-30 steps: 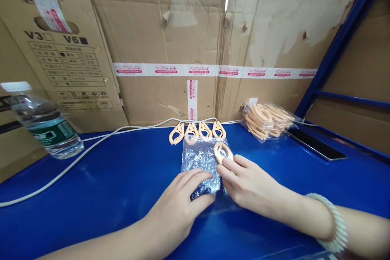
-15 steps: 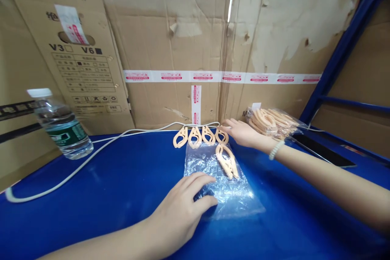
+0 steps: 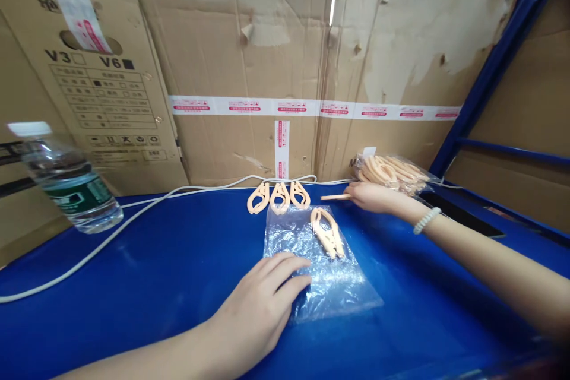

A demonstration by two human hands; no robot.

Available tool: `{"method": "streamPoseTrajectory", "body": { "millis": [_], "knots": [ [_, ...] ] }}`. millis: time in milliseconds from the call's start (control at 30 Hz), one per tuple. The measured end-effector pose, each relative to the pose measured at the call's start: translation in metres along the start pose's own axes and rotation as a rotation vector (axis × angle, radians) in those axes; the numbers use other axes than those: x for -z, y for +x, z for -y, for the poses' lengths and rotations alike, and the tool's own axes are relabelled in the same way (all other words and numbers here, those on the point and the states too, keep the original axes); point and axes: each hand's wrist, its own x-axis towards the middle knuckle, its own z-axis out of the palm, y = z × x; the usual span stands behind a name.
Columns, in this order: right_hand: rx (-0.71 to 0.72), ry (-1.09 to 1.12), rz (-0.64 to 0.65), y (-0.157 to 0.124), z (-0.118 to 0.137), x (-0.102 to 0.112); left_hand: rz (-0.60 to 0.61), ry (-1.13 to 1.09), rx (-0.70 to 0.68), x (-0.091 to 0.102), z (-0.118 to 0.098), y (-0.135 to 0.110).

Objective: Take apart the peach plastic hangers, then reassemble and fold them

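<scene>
My right hand is closed round a beige folding clothes hanger, seen edge-on and pointing left, at the back of the blue table. Three similar folded hangers lie in a row to its left. One more folded hanger is at the upper right of a clear plastic bag; whether it lies in or on the bag, I cannot tell. At the bag's left edge rests my left hand, fingers lightly curved and thumb apart, holding nothing that I can see.
A clear packet of several hangers lies behind my right hand, with a dark flat object beside it. On the left stand a water bottle and a white cable. Cardboard walls the back; a blue metal post rises right.
My right hand has picked up the rightmost hanger of the back row and moved it to the right. My left hand stays by the bag, its thumb closer to the fingers. The view has shifted slightly.
</scene>
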Motion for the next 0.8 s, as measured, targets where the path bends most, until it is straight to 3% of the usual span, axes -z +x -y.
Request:
{"method": "streamPoseTrajectory", "body": {
  "millis": [133, 200, 233, 333, 533, 600, 733, 800],
  "knots": [
    [-0.036, 0.042, -0.114, -0.034, 0.006, 0.011, 0.0, -0.014, -0.006, -0.001, 0.001, 0.0],
    [-0.021, 0.077, -0.233, -0.051, 0.017, 0.021, 0.007, -0.006, -0.004, -0.001, 0.0, 0.0],
    [0.016, 0.13, -0.36, -0.061, 0.024, 0.027, 0.006, 0.002, -0.004, -0.001, 0.0, 0.0],
    [0.125, 0.27, -0.665, -0.093, 0.054, 0.047, 0.011, 0.022, -0.011, 0.0, 0.0, 0.0],
    [0.257, 0.185, -0.839, -0.153, 0.128, 0.068, 0.005, 0.046, -0.017, -0.001, 0.0, -0.002],
    [0.351, 0.166, -0.832, -0.158, 0.145, 0.068, -0.007, 0.042, -0.016, -0.002, 0.0, -0.003],
    [0.56, 0.07, -0.589, -0.142, 0.159, 0.065, -0.013, 0.029, -0.008, -0.003, 0.0, -0.003],
    [0.62, 0.031, -0.551, -0.127, 0.16, 0.06, -0.002, 0.025, -0.016, -0.004, 0.0, -0.003]
  ]
}}
